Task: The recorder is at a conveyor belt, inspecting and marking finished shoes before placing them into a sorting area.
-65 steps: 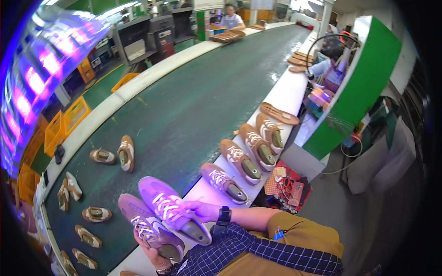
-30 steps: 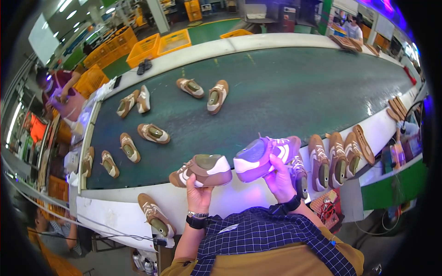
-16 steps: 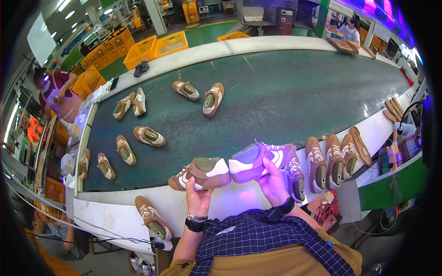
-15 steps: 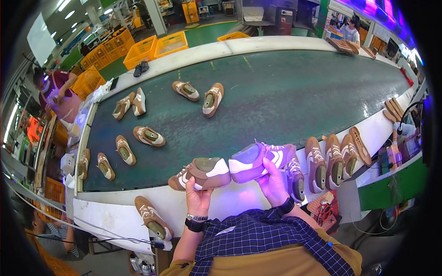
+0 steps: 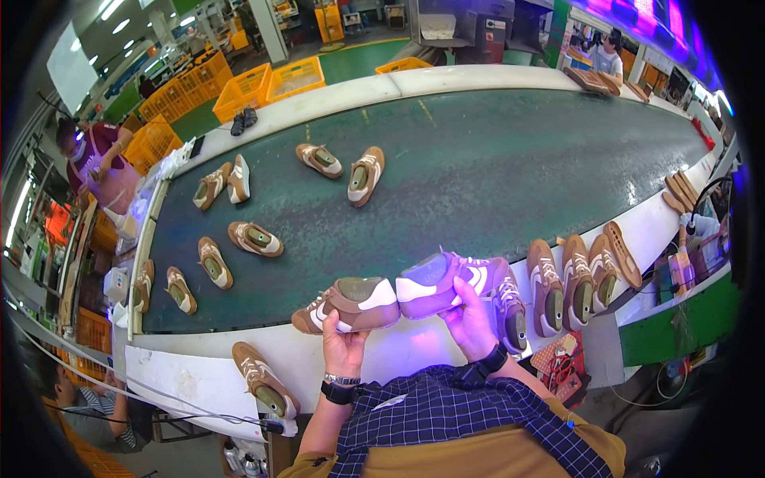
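Note:
My left hand point(image 5: 344, 348) grips a brown sneaker point(image 5: 360, 306) with a white side stripe and white heel patch, its toe pointing left. Another sneaker point(image 5: 434, 285), tinted purple by the light, is in my right hand point(image 5: 472, 325), with its toe to the right. The two heels meet or nearly meet in front of my body. Fingers behind both shoes are hidden. Just right of my right hand, a row of brown sneakers point(image 5: 547, 288) stands on the white ledge. A single brown sneaker point(image 5: 263, 381) lies on the ledge to the left.
The green conveyor belt point(image 5: 478, 175) carries several sneakers point(image 5: 366, 177) on its left half. Loose shoe soles point(image 5: 623, 253) lie on the right ledge. Yellow crates point(image 5: 296, 77) stand beyond the belt. A person in an apron point(image 5: 103, 163) is at the left; another person point(image 5: 609, 60) is far right.
The sneakers on the belt have shifted slightly left. Both held shoes stay almost in place, and the left one's toe has tipped a little. The aproned person's hands have moved.

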{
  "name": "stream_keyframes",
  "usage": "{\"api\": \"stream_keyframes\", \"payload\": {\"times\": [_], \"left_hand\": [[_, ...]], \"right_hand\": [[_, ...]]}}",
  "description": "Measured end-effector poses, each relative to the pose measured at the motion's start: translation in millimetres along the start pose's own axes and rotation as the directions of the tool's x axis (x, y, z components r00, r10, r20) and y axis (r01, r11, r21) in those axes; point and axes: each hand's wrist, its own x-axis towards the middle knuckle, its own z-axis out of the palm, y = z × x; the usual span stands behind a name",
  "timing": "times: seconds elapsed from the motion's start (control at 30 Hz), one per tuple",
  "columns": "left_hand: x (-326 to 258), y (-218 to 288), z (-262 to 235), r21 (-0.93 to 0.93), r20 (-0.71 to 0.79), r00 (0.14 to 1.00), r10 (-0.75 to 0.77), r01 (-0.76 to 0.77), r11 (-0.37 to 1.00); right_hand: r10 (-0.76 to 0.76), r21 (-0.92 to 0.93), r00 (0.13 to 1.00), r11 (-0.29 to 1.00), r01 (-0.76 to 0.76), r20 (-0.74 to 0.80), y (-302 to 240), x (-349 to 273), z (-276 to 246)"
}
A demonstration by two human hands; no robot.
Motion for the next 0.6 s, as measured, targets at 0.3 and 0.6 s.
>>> {"api": "stream_keyframes", "payload": {"times": [0.3,0.6], "left_hand": [[-1,-4,0,0.013,-0.038,0.999,0.015,-0.015,1.000],[-1,0,1,0.158,-0.001,0.997,0.081,-0.080,0.984]], "right_hand": [[-0.006,-0.003,1.000,1.000,0.006,-0.009,3,-1,-2],[-0.062,-0.063,0.998,0.996,0.062,0.001,-3,-2,-5]]}}
